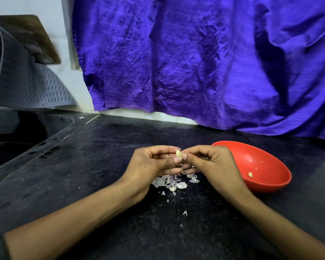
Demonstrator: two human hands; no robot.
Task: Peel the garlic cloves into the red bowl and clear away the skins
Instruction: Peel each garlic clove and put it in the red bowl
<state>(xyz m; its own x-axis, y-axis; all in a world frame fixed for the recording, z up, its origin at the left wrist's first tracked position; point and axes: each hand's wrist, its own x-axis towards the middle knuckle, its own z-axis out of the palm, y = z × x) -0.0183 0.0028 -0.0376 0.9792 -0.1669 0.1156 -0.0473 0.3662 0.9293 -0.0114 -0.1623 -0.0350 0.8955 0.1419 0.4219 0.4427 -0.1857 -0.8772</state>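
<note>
We're holding one garlic clove (178, 153) up above the black desk (94, 166), left hand (154, 164) and right hand (210, 162) both pinching it, fingers curling round it from either side. Right under the hands we're seeing the skins (167, 180) piling up with a couple of unpeeled cloves (181, 185) lying among them. The red bowl (261, 166) is sitting just right of the right hand, tilted, with one peeled clove (250, 174) inside.

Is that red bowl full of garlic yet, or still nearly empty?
Nearly empty. The round red plastic bowl shows mostly bare red inside, with one small peeled garlic clove and a tiny fleck near it.
</note>
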